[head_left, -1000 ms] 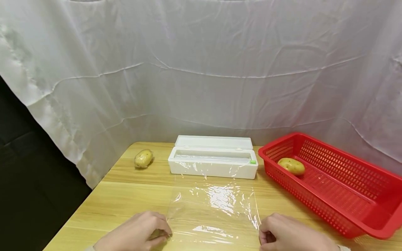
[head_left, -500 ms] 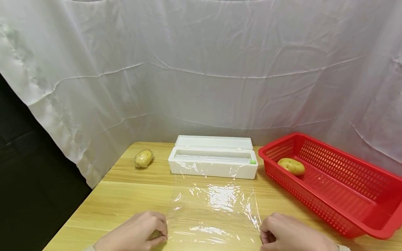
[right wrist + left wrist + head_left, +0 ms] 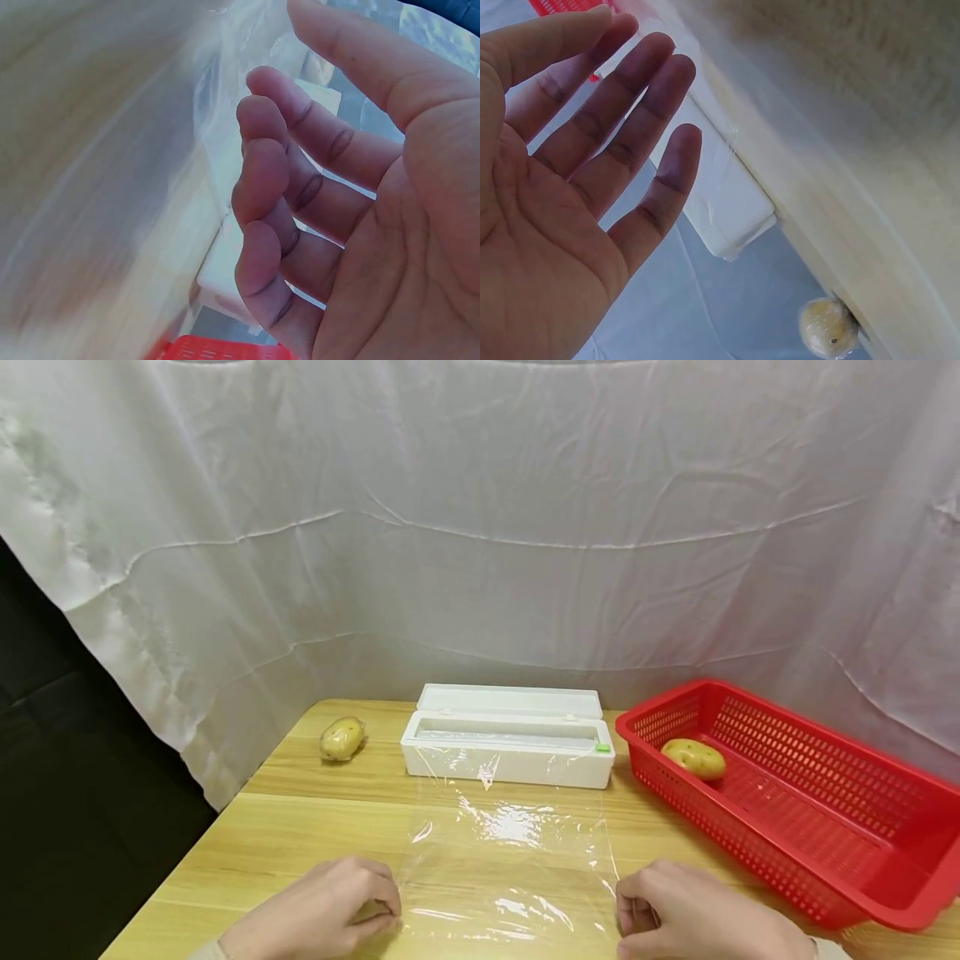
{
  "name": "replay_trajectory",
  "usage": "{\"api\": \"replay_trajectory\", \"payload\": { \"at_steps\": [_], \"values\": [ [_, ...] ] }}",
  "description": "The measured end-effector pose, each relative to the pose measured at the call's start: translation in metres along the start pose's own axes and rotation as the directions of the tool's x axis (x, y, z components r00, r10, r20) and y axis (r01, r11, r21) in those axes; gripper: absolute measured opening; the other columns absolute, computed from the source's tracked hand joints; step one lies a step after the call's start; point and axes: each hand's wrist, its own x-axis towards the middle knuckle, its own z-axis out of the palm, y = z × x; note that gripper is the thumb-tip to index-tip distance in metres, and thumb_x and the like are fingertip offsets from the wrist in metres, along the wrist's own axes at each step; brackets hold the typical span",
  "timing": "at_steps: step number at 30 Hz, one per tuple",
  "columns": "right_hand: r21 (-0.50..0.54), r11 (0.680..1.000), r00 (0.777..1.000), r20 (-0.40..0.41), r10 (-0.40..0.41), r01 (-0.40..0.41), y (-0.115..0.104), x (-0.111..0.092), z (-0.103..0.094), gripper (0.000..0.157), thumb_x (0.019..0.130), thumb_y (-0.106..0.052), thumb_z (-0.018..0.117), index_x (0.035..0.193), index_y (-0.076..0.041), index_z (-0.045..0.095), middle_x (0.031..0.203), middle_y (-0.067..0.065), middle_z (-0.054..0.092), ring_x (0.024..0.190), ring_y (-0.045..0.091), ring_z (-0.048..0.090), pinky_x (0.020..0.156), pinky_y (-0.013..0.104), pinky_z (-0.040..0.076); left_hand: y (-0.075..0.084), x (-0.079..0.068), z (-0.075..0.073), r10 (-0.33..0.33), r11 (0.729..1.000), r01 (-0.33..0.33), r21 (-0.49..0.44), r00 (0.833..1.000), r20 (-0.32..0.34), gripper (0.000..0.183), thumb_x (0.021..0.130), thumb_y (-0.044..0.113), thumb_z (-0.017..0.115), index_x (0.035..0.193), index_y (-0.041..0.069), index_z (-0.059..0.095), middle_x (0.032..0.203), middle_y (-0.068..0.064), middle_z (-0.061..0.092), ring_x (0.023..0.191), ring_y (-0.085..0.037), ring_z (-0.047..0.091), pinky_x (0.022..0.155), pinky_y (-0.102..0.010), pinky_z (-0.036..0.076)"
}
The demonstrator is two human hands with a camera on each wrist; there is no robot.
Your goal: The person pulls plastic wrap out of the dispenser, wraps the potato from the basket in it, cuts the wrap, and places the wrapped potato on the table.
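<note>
A clear sheet of plastic wrap stretches over the table from a white dispenser box, whose lid stands raised. In the head view my left hand is at the sheet's near left corner, thumb and forefinger tips together on its edge; the other fingers stay extended. My right hand is beside the near right corner. Its fingers are loosely bent, with the thumb apart from them. One potato, in clear wrap, lies at the far left. Another potato is inside the red basket.
The wooden table ends at a left edge above dark cloth. A pale grey curtain hangs behind the table. The red basket takes up the right side, close to the right hand. A green slider sits at the box's right end.
My left hand has shifted slightly, its fingertips coming closer together. My right hand has risen slightly, with its thumb further from the fingers. Reflections on the plastic wrap have changed; box, basket and potatoes stay put.
</note>
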Motion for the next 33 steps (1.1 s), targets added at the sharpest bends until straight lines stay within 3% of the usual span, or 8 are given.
{"api": "replay_trajectory", "payload": {
  "at_steps": [7,13,18,24,33],
  "values": [
    [-0.041,0.998,0.998,-0.035,-0.042,0.041,-0.003,-0.002,-0.008,0.020,0.092,-0.040,0.083,0.082,-0.041,0.065,0.067,-0.025,0.054,0.062,-0.007,0.050,0.057,0.017,0.042,0.000,0.002,-0.004,-0.077,0.997,0.077,-0.005,0.997,0.009,0.018,0.095,0.010,0.078,0.095,0.028,0.078,0.094,0.024,0.068,0.084,0.012,0.058,0.071,-0.013,0.052],
    [-0.054,0.995,0.992,-0.086,-0.093,0.088,-0.003,-0.001,-0.023,0.016,0.095,-0.043,0.081,0.090,-0.038,0.066,0.072,-0.025,0.055,0.065,-0.007,0.051,0.059,0.018,0.043,-0.001,0.007,-0.010,-0.124,0.992,0.124,0.006,0.992,0.005,0.015,0.096,0.013,0.079,0.106,0.025,0.080,0.105,0.016,0.075,0.092,0.005,0.066,0.074,-0.020,0.058],
    [-0.060,0.989,0.982,-0.125,-0.139,0.132,0.000,0.001,-0.039,0.013,0.098,-0.040,0.079,0.095,-0.035,0.067,0.077,-0.025,0.058,0.069,-0.007,0.053,0.060,0.018,0.047,-0.003,0.013,-0.011,-0.103,0.995,0.103,-0.007,0.995,-0.016,0.020,0.097,0.012,0.078,0.115,0.018,0.079,0.109,0.007,0.077,0.088,0.007,0.063,0.070,-0.017,0.055],
    [-0.101,0.981,0.966,-0.182,-0.183,0.167,0.006,0.000,-0.059,0.011,0.099,-0.036,0.079,0.098,-0.034,0.068,0.084,-0.026,0.061,0.075,-0.008,0.055,0.064,0.020,0.051,-0.006,0.021,-0.010,-0.039,0.999,0.037,-0.030,0.997,-0.072,0.030,0.096,0.006,0.076,0.125,0.014,0.074,0.109,0.004,0.078,0.094,0.000,0.070,0.075,-0.023,0.060],
    [-0.148,0.983,0.955,-0.259,-0.143,0.107,0.012,0.002,-0.103,0.008,0.099,-0.035,0.079,0.099,-0.032,0.071,0.086,-0.022,0.063,0.076,-0.004,0.055,0.066,0.021,0.051,-0.012,0.034,-0.008,-0.076,0.982,0.070,-0.177,0.997,-0.025,0.033,0.102,0.005,0.069,0.134,0.011,0.069,0.118,-0.001,0.077,0.096,0.004,0.066,0.074,-0.018,0.058]
  ]
}}
